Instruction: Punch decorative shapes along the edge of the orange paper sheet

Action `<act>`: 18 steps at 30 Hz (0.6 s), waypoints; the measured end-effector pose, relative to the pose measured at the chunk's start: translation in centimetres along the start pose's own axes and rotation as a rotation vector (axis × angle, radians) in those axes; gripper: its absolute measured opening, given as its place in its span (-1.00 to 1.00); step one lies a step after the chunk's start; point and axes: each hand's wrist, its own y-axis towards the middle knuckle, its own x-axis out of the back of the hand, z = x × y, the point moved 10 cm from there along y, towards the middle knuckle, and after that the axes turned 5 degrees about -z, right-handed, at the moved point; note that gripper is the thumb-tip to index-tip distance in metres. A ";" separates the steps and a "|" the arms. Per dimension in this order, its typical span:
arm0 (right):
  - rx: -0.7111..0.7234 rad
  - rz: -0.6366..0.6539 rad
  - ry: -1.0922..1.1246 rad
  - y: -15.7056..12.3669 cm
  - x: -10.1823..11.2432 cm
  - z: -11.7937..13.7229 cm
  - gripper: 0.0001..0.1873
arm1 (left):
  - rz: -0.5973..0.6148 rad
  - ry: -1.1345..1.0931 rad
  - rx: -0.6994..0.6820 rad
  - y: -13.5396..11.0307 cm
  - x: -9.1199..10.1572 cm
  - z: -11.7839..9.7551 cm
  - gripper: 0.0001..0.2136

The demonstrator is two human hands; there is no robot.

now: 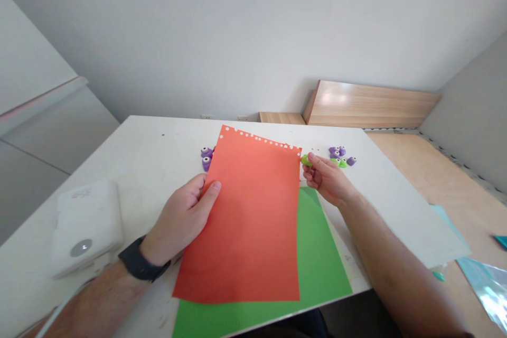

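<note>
My left fingers (212, 190) are pinching the orange sheet (249, 222) by its left edge. My right fingers (316, 163) are pinching a green punch (305, 159) at its far right corner.

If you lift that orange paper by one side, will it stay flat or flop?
Probably flop: the orange paper is a thin sheet, and its near edge curves a little. It is likely very light, since the left hand pinches just one side. Its punched far edge might tear easily.
</note>
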 end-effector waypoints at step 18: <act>0.014 0.009 -0.043 0.1 -0.3 -0.2 -0.52 | 0.052 -0.051 -0.007 -0.1 -0.4 0.0 -0.68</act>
